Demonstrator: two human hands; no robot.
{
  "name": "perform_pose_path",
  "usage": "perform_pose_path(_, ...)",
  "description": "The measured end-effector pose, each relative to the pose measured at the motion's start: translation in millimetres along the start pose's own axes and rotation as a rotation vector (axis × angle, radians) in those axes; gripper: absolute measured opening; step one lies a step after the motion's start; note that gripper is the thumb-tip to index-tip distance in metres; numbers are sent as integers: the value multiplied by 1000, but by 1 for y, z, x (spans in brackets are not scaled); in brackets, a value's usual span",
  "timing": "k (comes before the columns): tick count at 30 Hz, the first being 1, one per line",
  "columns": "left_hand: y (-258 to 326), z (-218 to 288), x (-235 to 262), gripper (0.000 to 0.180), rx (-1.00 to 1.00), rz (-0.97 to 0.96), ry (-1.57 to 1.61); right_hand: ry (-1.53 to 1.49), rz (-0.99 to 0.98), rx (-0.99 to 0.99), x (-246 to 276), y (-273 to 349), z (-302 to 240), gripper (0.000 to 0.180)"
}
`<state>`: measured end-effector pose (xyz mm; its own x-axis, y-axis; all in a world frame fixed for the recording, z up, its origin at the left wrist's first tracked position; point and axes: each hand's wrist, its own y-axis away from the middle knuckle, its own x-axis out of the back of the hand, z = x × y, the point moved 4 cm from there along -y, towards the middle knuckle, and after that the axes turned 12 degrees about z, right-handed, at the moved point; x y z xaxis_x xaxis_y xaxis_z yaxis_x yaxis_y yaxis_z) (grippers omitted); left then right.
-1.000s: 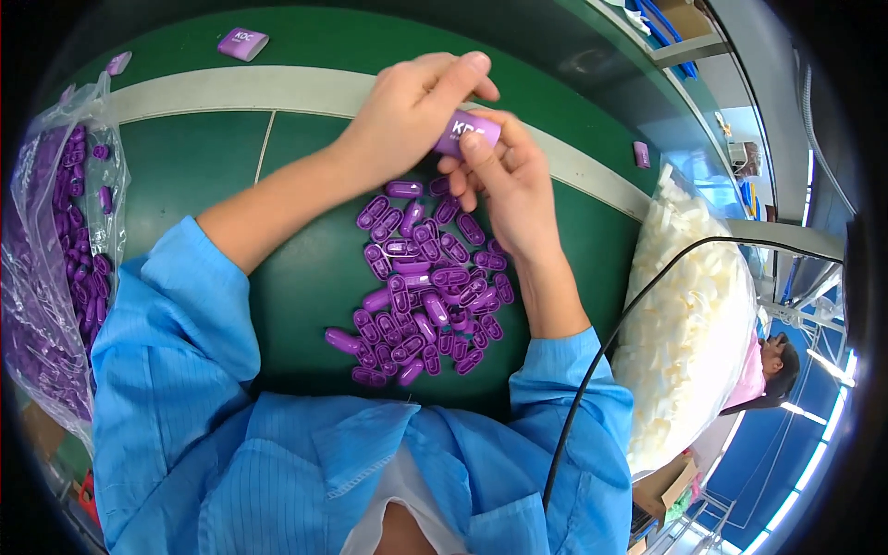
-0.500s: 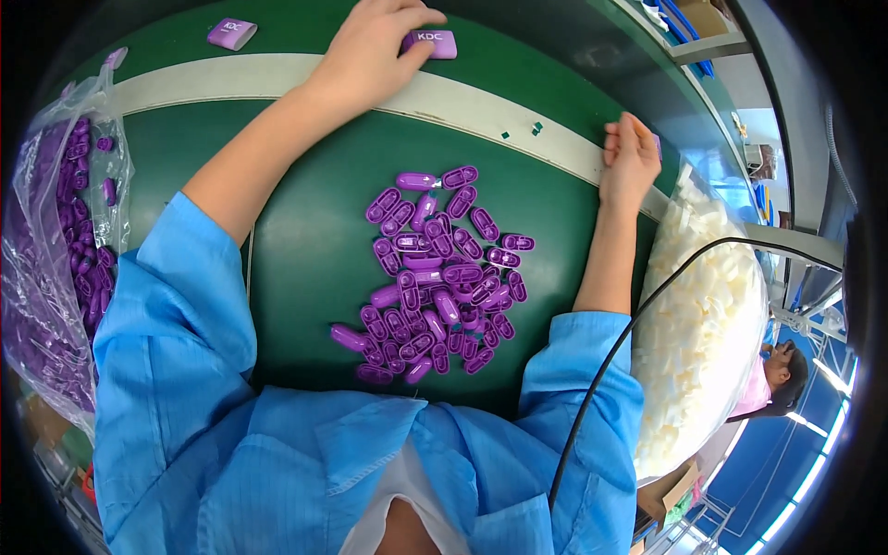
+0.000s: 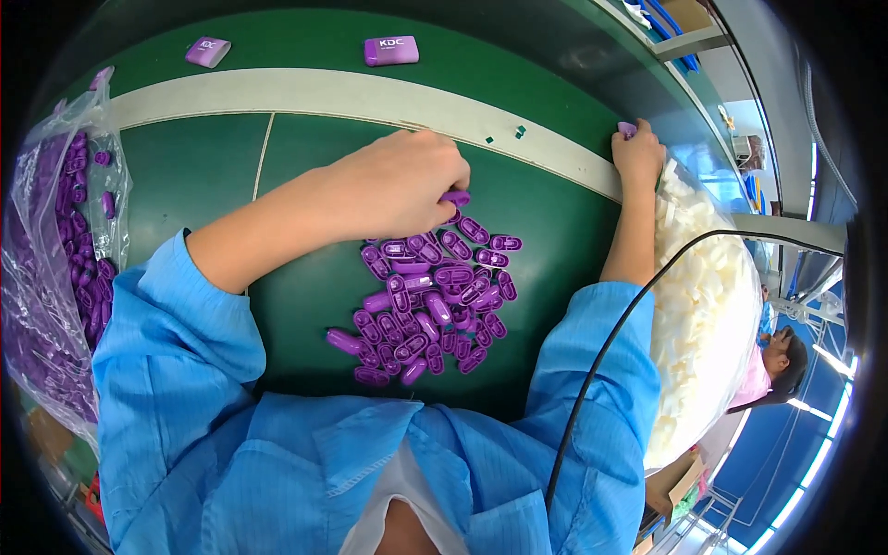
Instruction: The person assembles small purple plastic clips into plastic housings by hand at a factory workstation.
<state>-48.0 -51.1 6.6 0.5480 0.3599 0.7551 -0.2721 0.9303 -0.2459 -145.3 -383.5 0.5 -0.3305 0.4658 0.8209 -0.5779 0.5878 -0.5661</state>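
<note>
My left hand (image 3: 398, 180) is over the far end of a pile of purple oval plastic shells (image 3: 435, 305). Its thumb and fingers are closed on one purple shell (image 3: 455, 198). At the far right, my right hand (image 3: 638, 155) is closed around a small lilac block (image 3: 627, 129), only partly visible past the fingers. Most shells in the pile lie hollow side up, others with their rounded backs up. On the green strip beyond the pale rail lies a flat purple block (image 3: 391, 51) with white print.
Another purple block (image 3: 208, 52) lies farther left on the strip. A clear bag of purple parts (image 3: 79, 213) stands at the left, a bag of cream-white pieces (image 3: 698, 324) at the right. A black cable (image 3: 601, 370) crosses my right sleeve. Tiny green bits (image 3: 520, 132) lie on the rail.
My left hand has left the printed block on the far strip and come back to the pile, taking hold of a shell. My right hand has moved slightly, and a lilac block shows in it.
</note>
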Motion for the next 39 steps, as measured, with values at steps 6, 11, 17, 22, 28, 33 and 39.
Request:
perform_pose_path(6, -13, -13, 9, 20, 153, 45, 351, -1138, -440, -269, 63, 47, -86, 28)
perform_pose_path(11, -20, -48, 0, 30, 422, 272, 819, -1667, -702, -456, 79, 102, -150, 26)
perform_pose_path(17, -21, -48, -1, 28, 323, 361, 719, -1677, -638, -443, 73, 112, -159, 26)
perform_pose_path(22, -19, -44, 10, 26, 328, 370, 786, -1652, -603, -445, 74, 111, -155, 26)
perform_pose_path(28, -19, -46, 6, 32, 273, 346, 719, -1674, -601, -418, 75, 115, -155, 25)
perform_pose_path(33, -19, -48, 7, 28, 274, 332, 562, -1635, -572, -324, 79, 114, -156, 26)
perform_pose_path(39, -11, -28, 0, 31, 106, 433, 344, -1627, -513, -311, 78, 115, -155, 27)
